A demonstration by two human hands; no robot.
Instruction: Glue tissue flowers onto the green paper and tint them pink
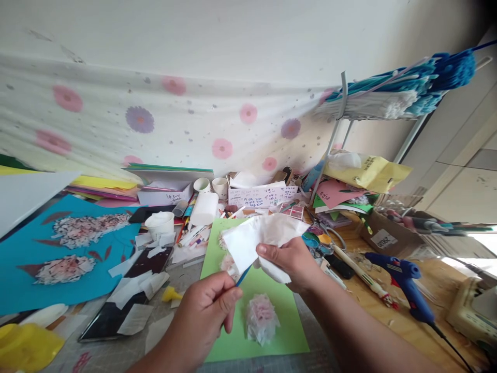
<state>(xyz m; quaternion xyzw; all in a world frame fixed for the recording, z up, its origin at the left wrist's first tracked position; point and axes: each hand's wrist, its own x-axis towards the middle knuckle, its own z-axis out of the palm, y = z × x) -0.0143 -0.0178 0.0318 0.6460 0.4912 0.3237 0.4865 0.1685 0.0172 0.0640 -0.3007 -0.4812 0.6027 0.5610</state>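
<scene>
My left hand (212,305) is closed in a pinch around a thin blue stick (243,276) that looks like a brush handle. Its upper part runs into a folded white tissue (248,238), so the end is hidden. My right hand (295,264) grips the tissue, thumb on top. Both hands are above a light green sheet (287,336). On that sheet, below the hands, sits a ruffled pale pink and white paper flower (262,317). More pinkish ruffled paper (228,263) shows partly behind the tissue.
Left lies a blue sheet (104,282) with ruffled paper flowers and dark leaf shapes. Paper scraps (134,318) cover a dark phone-like slab (95,326). A white tub (160,224) stands behind them. A blue glue gun (399,269) with its cord and scissors (336,235) lie right.
</scene>
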